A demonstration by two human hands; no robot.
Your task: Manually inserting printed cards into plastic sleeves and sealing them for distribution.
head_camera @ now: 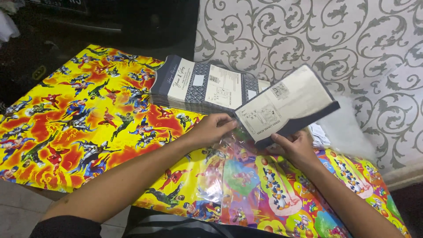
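My right hand [296,146] grips the lower edge of a folded card [286,103], cream inside with a dark blue border, held tilted above the table. My left hand [214,128] pinches the card's left end, together with the mouth of a clear plastic sleeve [220,176] that hangs down over the table. Behind the hands lies a fanned stack of the same cards [200,86], dark blue and cream, flat on the tabletop.
The table wears a bright yellow cartoon-printed cloth [79,119], with a multicoloured cartoon sheet [282,194] on its right part. A wall with grey scroll-pattern paper [352,39] stands behind. A white bundle [348,130] rests by the wall at the right. Dark floor lies at the far left.
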